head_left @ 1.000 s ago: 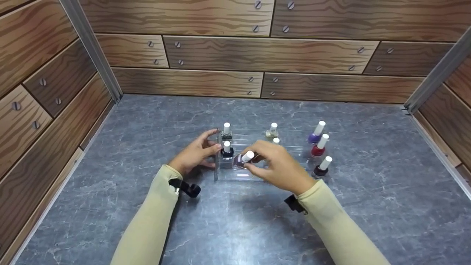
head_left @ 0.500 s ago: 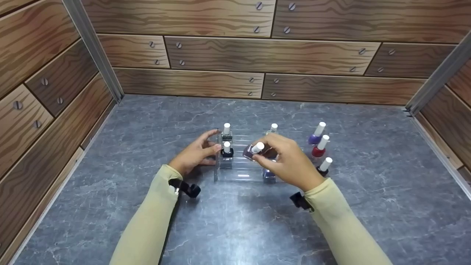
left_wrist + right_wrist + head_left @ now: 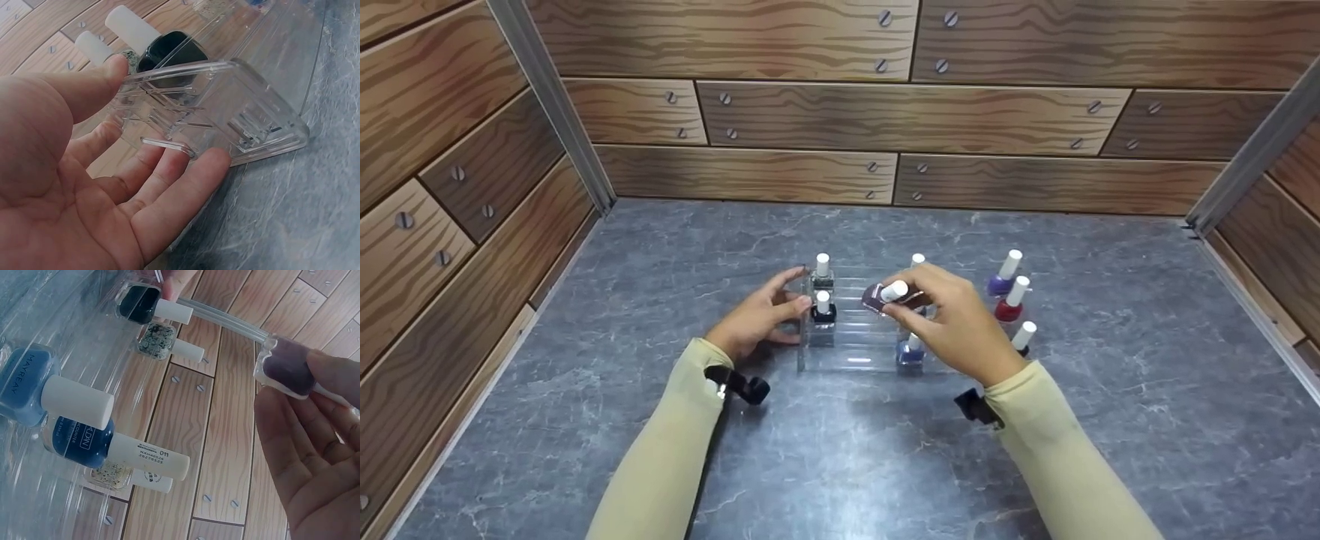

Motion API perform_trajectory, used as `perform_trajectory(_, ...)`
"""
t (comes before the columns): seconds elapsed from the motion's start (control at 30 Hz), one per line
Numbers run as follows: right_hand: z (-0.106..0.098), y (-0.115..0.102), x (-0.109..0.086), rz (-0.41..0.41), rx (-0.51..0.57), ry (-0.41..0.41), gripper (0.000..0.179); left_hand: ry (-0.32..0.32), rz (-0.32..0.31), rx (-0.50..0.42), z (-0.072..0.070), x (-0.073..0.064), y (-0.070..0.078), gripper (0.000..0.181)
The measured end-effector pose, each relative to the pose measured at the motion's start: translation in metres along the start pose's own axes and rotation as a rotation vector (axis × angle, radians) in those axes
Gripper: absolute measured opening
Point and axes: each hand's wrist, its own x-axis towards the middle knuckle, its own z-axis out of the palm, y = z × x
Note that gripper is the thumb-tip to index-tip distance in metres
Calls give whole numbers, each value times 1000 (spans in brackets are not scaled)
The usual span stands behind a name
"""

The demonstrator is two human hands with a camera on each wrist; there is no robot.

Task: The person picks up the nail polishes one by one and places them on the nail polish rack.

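Note:
A clear stepped display rack (image 3: pixel 859 341) stands on the table, and my left hand (image 3: pixel 757 315) lies against its left end. In the left wrist view the thumb is at the panel's upper edge, with the other fingertips along its side. My right hand (image 3: pixel 952 319) pinches a dusky purple nail polish bottle (image 3: pixel 289 368) between thumb and fingers, white cap tilted, over the rack's middle. At the rack's left end are a black nail polish bottle (image 3: pixel 823 309) and a glitter one (image 3: pixel 823 276). Blue bottles (image 3: pixel 22 382) and a gold-flecked one (image 3: pixel 109 475) stand farther right, partly behind my right hand.
To the right are a purple bottle (image 3: pixel 1003 281), a red bottle (image 3: pixel 1009 306) and a dark bottle, its white cap (image 3: pixel 1025 334) showing beside my right hand. Wood-patterned walls (image 3: pixel 795 112) close off the back and sides of the grey marbled table (image 3: pixel 660 240).
My right hand has moved right and away from me, lifting the dusky purple bottle off the spot beside the black one. A blue bottle has come into view below it. My left hand stays put.

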Motion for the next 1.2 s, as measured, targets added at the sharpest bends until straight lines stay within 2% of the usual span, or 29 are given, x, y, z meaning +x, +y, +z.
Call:
perform_trajectory(0.23,-2,8,4,70,13,138,15,-5,2,2,-1,1,-1,70)
perform_trajectory(0.3,-2,9,4,99,3,152,16,-9,2,0,0,1,-2,68)
perform_trajectory(0.57,0,13,5,122,-25,99,17,6,9,6,0,0,1,70)
perform_trajectory(0.87,-3,16,5,176,-33,128,17,-3,-1,-7,-1,-1,0,71)
perform_trajectory(1.2,-2,17,5,182,-81,153,13,-2,10,1,2,-2,2,70)
